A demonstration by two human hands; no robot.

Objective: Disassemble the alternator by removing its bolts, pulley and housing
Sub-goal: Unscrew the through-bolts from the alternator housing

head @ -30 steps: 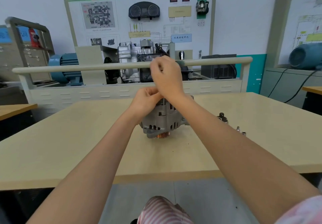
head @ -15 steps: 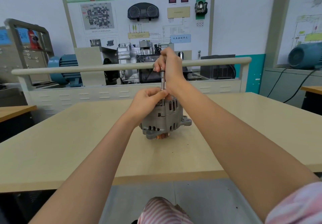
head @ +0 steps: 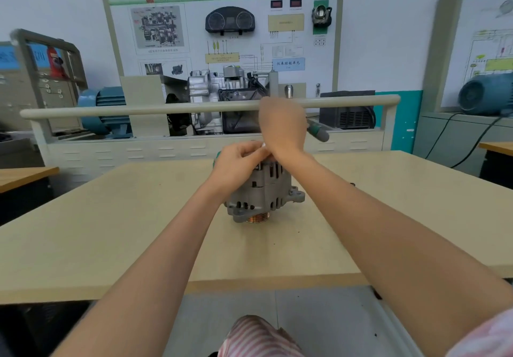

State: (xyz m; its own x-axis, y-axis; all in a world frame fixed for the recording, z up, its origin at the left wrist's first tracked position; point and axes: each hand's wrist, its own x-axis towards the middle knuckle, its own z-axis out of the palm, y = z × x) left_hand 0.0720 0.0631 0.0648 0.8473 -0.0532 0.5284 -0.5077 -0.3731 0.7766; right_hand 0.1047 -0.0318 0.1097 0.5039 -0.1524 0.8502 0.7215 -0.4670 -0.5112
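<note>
A grey alternator [head: 266,193] stands on the beige table [head: 111,231], its copper-coloured pulley [head: 257,218] facing down. My left hand [head: 238,162] rests on the alternator's top with the fingers curled, pinching something small that I cannot make out. Just above it, my right hand [head: 281,127] grips a screwdriver; the green and grey handle [head: 317,130] sticks out to the right, tilted down. The screwdriver's tip and the top of the alternator are hidden behind my hands.
A small dark part [head: 352,184] lies on the table right of the alternator, mostly hidden by my right forearm. Behind the table runs a rail [head: 138,109] with a gearbox display [head: 222,93] and teaching boards. Other desks stand left and right.
The right hand has swung the screwdriver from upright to lying sideways, handle now out to the right. The left hand stays on the alternator's top.
</note>
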